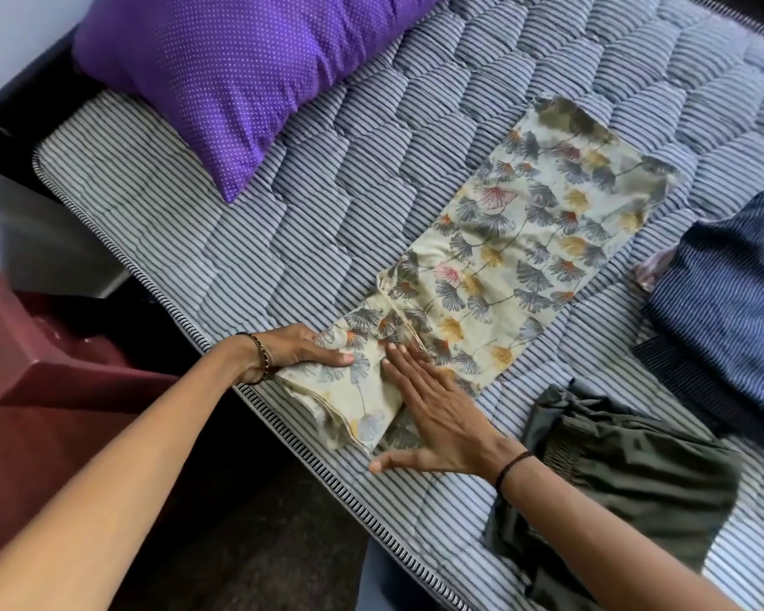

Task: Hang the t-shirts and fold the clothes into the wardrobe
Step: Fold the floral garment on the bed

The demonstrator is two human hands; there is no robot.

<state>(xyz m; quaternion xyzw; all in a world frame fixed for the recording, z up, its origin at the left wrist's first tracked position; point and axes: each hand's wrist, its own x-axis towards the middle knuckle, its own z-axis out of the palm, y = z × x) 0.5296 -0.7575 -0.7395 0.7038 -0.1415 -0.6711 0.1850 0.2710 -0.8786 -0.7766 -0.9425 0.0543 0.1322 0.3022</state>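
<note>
Arms come in from 7 and 5 o'clock. Left hand (303,348) grips the near, bunched end of the floral garment (543,222): thumb on top, fingers hidden under the fold. Right hand (437,416) presses flat on the same end, fingers straight, thumb splayed onto the mattress (309,222). Garment runs from the hands toward 1 o'clock, far part flat. Pillow (239,68) at 11, blue clothes (733,293) at 3, olive garment (627,469) at 5 under the right forearm. Maroon furniture (40,346) at 8, beside the bed.
</note>
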